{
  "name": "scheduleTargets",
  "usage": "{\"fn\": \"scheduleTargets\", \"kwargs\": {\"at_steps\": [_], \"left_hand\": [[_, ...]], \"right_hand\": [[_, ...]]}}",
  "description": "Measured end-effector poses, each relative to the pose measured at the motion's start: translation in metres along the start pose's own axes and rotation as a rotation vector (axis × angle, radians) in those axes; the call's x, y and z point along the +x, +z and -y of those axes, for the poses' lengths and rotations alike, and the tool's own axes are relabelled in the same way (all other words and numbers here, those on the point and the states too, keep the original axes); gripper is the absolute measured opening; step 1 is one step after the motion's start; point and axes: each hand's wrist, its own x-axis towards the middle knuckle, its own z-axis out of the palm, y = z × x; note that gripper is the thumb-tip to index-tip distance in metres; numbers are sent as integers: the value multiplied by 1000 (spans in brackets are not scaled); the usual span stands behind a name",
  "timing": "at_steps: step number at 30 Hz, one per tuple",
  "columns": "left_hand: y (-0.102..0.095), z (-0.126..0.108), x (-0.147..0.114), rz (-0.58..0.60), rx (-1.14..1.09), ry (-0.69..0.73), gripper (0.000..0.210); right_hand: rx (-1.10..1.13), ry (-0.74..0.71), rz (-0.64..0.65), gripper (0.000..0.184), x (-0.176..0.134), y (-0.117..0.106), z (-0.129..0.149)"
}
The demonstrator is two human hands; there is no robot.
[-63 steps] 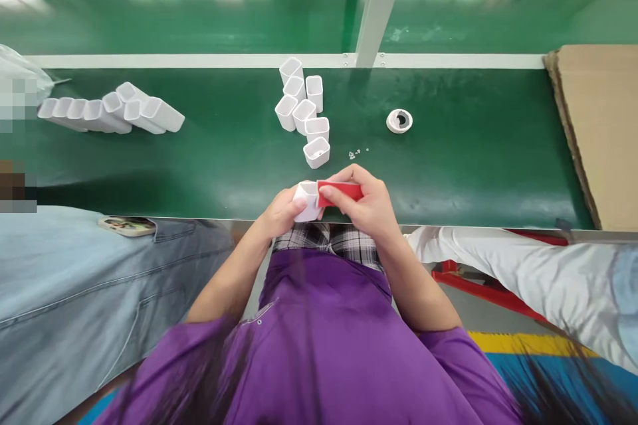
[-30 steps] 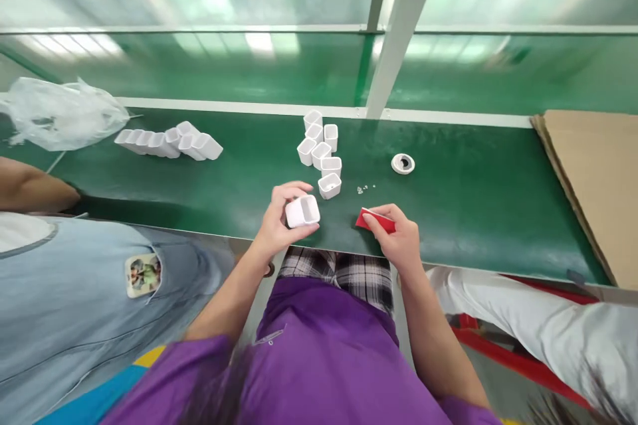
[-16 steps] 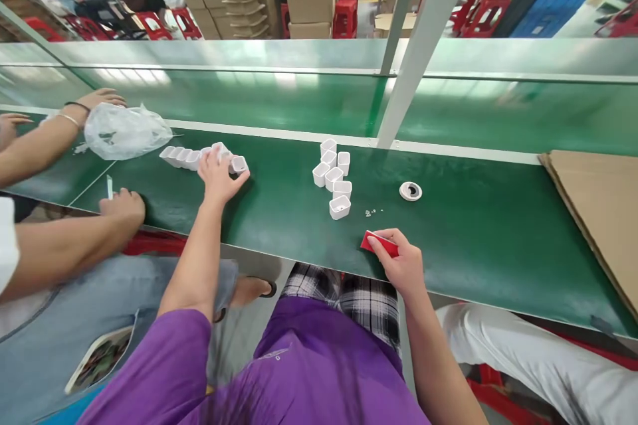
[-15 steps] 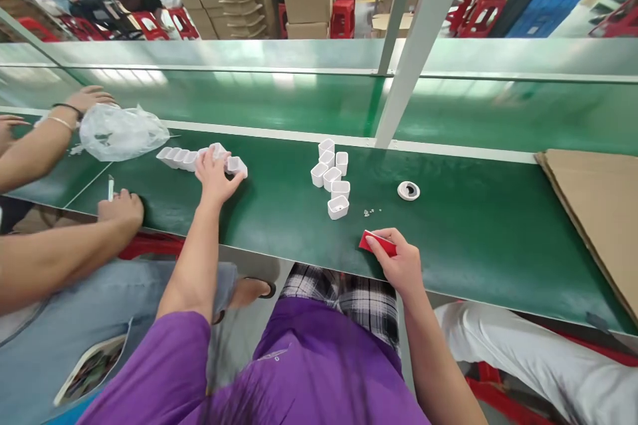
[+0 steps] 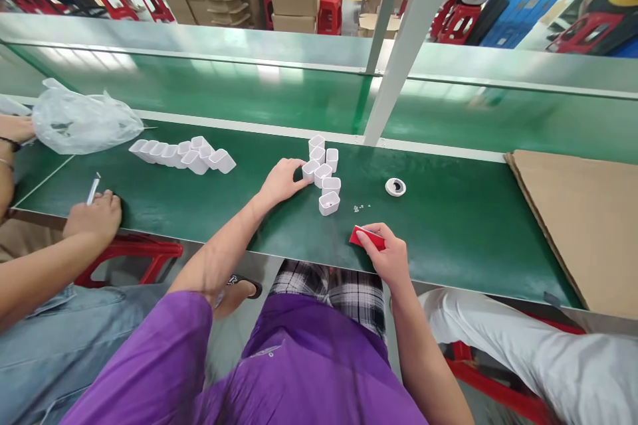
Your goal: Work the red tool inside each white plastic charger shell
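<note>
My left hand (image 5: 283,183), off the left row of cups (image 5: 170,157), is now pinching the middle cluster's leftmost cup (image 5: 310,172); my right hand (image 5: 390,255) is still clutching the red block (image 5: 367,239).

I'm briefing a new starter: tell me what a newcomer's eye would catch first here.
Likely the bright red, flat piece pinched in the right hand, near the front edge of the green tabletop. Next might come the cluster of white, open-topped, box-shaped cups at centre, the left hand at its left side, then the crumpled, translucent plastic bag at far left.
</note>
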Motion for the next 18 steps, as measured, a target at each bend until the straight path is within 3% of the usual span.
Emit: {"fn": "scheduleTargets", "kwargs": {"at_steps": [3,5,7,9,11,14,18], "left_hand": [[-11,1,-21,-78,-147,-67,28],[-16,2,-43,-108,-365,-109,26],[-15,-1,-66,-70,-601,-114,27],[-7,-6,-85,-21,-684,-96,31],[5,-16,-97,-4,-554,-50,33],[25,-32,-104,4,-286,133,28],[43,-47,-105,36,-155,311,26]], "right_hand": [[6,0,-8,34,0,0,1],[20,21,-4,36,1,0,1],[50,62,15,38,2,-1,2],[101,106,37,38,2,-2,4],[155,127,43,37,3,-3,8],[225,145,43,34,1,-4,13],[331,172,102,33,-1,0,19]]}}
